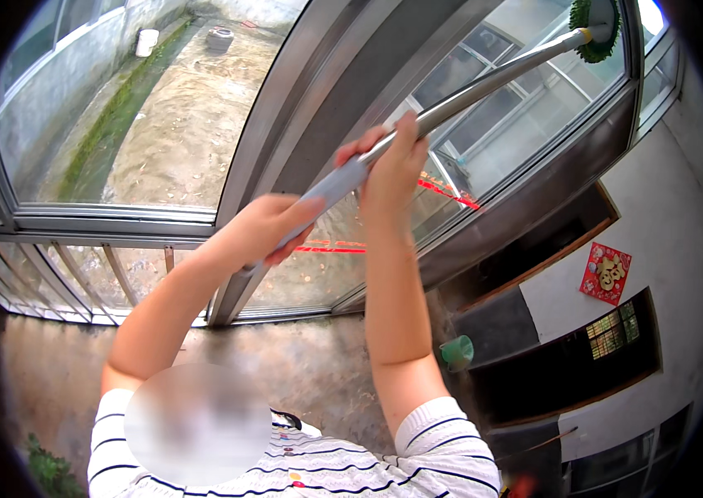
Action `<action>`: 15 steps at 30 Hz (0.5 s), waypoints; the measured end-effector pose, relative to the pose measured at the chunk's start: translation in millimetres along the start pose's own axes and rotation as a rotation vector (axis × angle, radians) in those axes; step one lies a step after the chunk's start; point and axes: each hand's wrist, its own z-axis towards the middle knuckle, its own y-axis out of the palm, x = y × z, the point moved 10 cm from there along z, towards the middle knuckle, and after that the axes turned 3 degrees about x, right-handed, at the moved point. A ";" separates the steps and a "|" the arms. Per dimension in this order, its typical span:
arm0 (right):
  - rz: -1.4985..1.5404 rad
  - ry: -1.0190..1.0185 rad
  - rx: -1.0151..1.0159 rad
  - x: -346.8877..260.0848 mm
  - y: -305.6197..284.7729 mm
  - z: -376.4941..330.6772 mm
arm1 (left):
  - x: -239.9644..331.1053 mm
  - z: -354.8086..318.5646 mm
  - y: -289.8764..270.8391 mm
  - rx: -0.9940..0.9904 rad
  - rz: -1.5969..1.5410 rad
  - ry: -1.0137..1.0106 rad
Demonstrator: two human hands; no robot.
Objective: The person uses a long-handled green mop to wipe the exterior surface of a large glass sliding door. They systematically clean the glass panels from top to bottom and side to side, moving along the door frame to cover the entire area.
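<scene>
Both my hands are wrapped round a long mop pole (484, 83) held up at a slant in front of me. Lower on its grey grip is my left hand (267, 224). Further up, where the grip meets the shiny metal tube, my right hand (393, 162) is closed. At the pole's far upper right end, a green fringed mop head (596, 31) with a pale backing is up by the glass pane (526, 116). Whether its fringe touches the glass I cannot tell.
A metal window frame (285, 108) runs up between the panes. Metal railing bars (119, 274) stand below the left pane. On the right, a red paper decoration (605, 273) hangs on a white wall above dark openings. A green bucket (457, 353) stands near that wall.
</scene>
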 end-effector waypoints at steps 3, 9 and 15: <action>-0.008 -0.042 0.060 -34.4 -33.2 55.5 | 42.5 49.4 32.6 -0.066 0.048 0.074; -0.003 -0.021 0.289 -92.3 -96.9 147.4 | 116.4 141.7 86.1 -0.123 0.148 0.167; 0.031 0.010 0.389 -111.7 -129.6 195.4 | 160.4 176.7 103.3 -0.103 0.281 0.205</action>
